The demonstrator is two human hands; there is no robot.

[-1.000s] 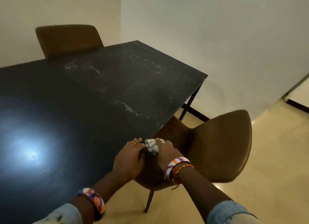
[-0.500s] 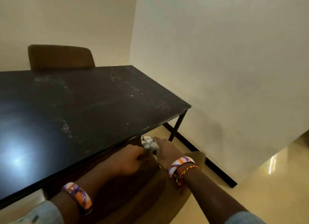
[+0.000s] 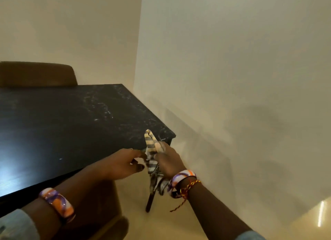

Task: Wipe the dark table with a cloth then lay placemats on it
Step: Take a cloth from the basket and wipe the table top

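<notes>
Each wrist carries a chunky glossy bangle swirled in orange, purple and white: one on the left wrist (image 3: pixel 57 204), one on the right wrist (image 3: pixel 181 179). A braided red-and-yellow thread bracelet (image 3: pixel 187 187) sits beside the right one, its ends dangling. Pale blue denim cuffs (image 3: pixel 17 225) show at the near edge.

One table (image 3: pixel 71 125), one cloth (image 3: pixel 153 148) (two chairs (image 3: pixel 37 74))

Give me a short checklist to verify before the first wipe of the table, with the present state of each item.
1. Cloth in hand: ok, right hand grips it, left hand touches it.
2. Cloth spread flat for wiping: not ok, bunched.
3. Cloth on table: not ok, held off its near edge.
4. Dusty streaks located: ok, toward the far right corner.
5. Tabletop free of objects: ok.
6. Placemats ready: cannot tell, none in view.
</notes>
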